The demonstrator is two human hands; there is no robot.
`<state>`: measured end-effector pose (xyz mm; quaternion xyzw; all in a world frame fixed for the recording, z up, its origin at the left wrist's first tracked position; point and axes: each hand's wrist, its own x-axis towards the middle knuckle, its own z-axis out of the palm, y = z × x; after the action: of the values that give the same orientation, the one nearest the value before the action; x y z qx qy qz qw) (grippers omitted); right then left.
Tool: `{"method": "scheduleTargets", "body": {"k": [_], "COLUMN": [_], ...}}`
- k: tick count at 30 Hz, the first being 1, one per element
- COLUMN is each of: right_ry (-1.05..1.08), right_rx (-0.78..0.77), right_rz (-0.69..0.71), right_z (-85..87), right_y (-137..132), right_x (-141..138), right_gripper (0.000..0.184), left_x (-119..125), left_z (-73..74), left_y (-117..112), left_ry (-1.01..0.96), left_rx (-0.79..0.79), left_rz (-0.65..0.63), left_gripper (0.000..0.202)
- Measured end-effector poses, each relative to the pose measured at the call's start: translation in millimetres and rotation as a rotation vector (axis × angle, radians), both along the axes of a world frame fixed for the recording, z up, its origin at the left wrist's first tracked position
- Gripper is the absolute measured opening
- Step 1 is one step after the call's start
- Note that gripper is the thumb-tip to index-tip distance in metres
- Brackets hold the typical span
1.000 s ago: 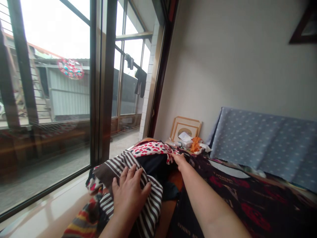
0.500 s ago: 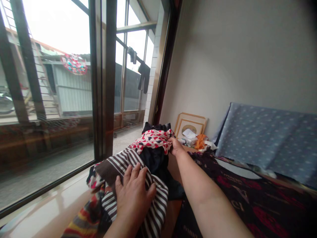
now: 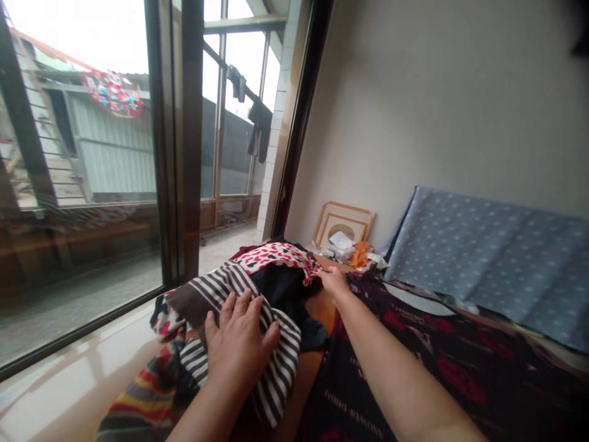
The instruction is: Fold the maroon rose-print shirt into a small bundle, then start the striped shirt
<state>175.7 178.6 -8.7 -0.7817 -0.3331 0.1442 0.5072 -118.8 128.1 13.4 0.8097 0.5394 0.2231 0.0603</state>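
My left hand (image 3: 239, 337) lies flat with fingers spread on a brown-and-white striped garment (image 3: 280, 356) at the top of a clothes pile. Farther off, my right hand (image 3: 335, 281) pinches the edge of a white garment printed with red and black hearts (image 3: 276, 255), pulled out toward the right. Dark cloth (image 3: 280, 288) shows between the two garments. Beneath the striped one, a multicoloured striped garment (image 3: 142, 393) hangs to the lower left. What kind of garment the heart-printed cloth is, I cannot tell.
A dark printed shirt (image 3: 405, 344) is spread out on the right. Behind it hangs a blue dotted cloth (image 3: 488, 258). Picture frames (image 3: 345, 221) lean against the wall beside an orange bag (image 3: 361, 253). Left of the pile are a pale glossy sill (image 3: 87, 368) and a window.
My right hand has drawn the heart-printed garment a little toward me and to the right, stretching it. My left hand stays on the striped garment. The view has shifted slightly.
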Motion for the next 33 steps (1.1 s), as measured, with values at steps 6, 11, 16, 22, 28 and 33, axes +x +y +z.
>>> {"method": "scheduleTargets", "body": {"k": [6,11,16,22,28,33], "right_ry": [0.322,0.679,0.947,0.681,0.582,0.511], "right_rx": [-0.249,-0.106,-0.024,0.001,0.143,0.199], "right_rz": [0.271,0.425,0.544,0.399,0.116,-0.04], "right_z": [-17.8,-20.9,-25.6,-18.6,-3.7,-3.9], "right_y": [-55,-56,-46,-52,-78,-138], "right_x": [-44,-93,-118,-78,-12,13], "right_gripper": [0.026,0.018,0.017,0.004,0.01,0.013], "left_x": [-1,-1,0,2,2,2], "left_z": [0.5,-2.0,1.2,-6.0,-10.6,-10.5], "left_y": [2,3,-2,4,10,10], "left_ry": [-0.034,-0.056,-0.024,0.013,0.024,0.016], "left_rx": [-0.009,0.017,0.031,0.046,0.038,0.068], "left_rz": [0.004,-0.007,-0.01,-0.011,-0.021,-0.035], "left_gripper": [0.056,0.058,0.067,0.069,0.072,0.073]}}
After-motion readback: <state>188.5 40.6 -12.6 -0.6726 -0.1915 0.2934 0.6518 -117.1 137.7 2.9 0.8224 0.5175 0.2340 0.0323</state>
